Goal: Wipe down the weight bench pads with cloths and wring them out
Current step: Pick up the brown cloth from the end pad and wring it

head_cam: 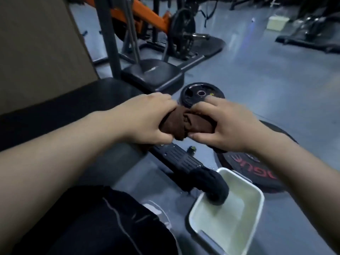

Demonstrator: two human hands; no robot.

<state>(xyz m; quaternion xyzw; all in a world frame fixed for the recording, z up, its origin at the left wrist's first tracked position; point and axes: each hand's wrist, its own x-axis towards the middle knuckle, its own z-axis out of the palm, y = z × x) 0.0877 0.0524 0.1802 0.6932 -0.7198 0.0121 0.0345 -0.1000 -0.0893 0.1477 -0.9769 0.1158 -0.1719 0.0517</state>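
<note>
Above the floor, ahead of the white tub (256,208), the left hand (147,118) and right hand (226,126) clench a bunched brown cloth (185,124), fingers (200,109) curled round it. Wringing looks in hand; next calls for counter-twisting, probably nearer the tub, then wiping the bench pad (152,72).

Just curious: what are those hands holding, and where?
A bunched brown cloth: the left hand grips its left end, the right hand its right end.

Both forearms reach forward; the left hand (147,120) and right hand (224,126) meet knuckle to knuckle, fingers curled tight.
</note>
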